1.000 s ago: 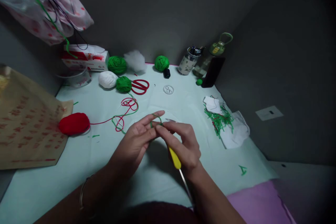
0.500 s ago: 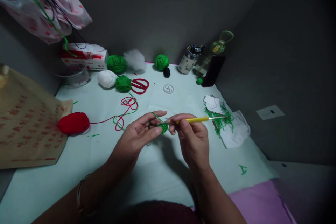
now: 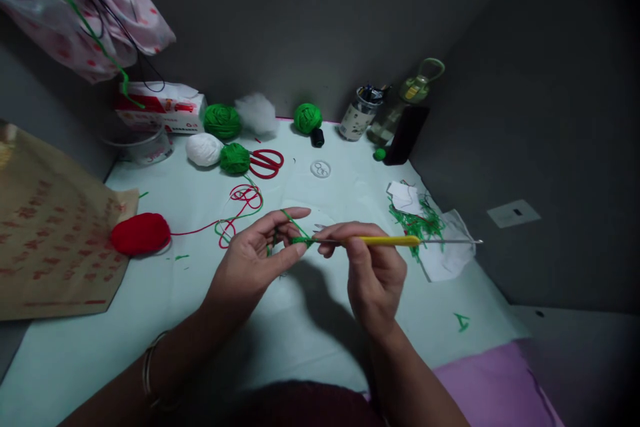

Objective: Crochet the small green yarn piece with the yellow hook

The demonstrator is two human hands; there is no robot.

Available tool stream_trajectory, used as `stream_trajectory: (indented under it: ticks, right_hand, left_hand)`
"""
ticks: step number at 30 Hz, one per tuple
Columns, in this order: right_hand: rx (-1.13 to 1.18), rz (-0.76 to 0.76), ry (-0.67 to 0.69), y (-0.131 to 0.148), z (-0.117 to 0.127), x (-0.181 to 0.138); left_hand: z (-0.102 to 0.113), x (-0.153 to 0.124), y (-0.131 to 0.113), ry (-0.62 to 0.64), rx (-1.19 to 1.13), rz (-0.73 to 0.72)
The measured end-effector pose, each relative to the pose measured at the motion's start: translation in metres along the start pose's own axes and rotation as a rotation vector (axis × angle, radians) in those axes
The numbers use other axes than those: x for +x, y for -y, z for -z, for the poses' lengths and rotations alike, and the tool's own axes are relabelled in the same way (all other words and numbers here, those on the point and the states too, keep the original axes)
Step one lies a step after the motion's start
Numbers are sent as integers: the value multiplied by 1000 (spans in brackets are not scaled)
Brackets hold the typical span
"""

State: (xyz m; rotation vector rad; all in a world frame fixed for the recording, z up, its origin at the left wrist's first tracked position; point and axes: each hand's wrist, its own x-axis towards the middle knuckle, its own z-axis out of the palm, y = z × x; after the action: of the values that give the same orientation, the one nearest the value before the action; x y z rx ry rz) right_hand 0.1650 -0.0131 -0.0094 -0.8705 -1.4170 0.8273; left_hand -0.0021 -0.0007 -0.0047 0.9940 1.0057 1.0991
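My left hand [image 3: 255,257] pinches a small green crochet piece [image 3: 301,239] between thumb and fingers, with green yarn [image 3: 289,219] looped over the forefinger. My right hand [image 3: 373,267] grips a crochet hook with a yellow handle [image 3: 387,240], lying level and pointing left, its tip in the green piece. Both hands hover above the pale table [image 3: 310,340], near its middle. The green strand trails back toward a green yarn ball [image 3: 235,159].
A red yarn ball [image 3: 141,233] lies at the left with loose red and green strands [image 3: 240,203]. Red scissors [image 3: 267,163], white and green yarn balls, stuffing, a tissue box [image 3: 160,110], a jar, a bottle [image 3: 407,103] stand at the back. Green snippets [image 3: 417,223] lie right.
My right hand turned the hook from pointing down toward me to lying level, handle out to the right. The hook tip went into the green piece held by the left hand.
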Motion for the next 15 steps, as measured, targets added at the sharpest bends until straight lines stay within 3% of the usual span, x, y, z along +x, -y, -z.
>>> stream_trajectory:
  ticks: [3,7,9,11,13,15]
  right_hand:
    - [-92,101,46,-2,0,2]
    - [-445,377,113,-5,-2,-2]
    - [-614,437,118,-5,-2,-5]
    - [-644,429,108,-4,-1,-7]
    - [-502,342,69,-2,0,-7]
    - [-291,208,-15,0,2,-3]
  left_hand:
    - [0,0,1,-26,21,-16]
    - [-5,-3,4,-90,60,-87]
    - [-8,-4,6,-52,-51,-36]
    - [-10,-4,7,51,-253,112]
    - [-9,-2,6,134,-422,247]
    - [-6,0,4,143,-489,291]
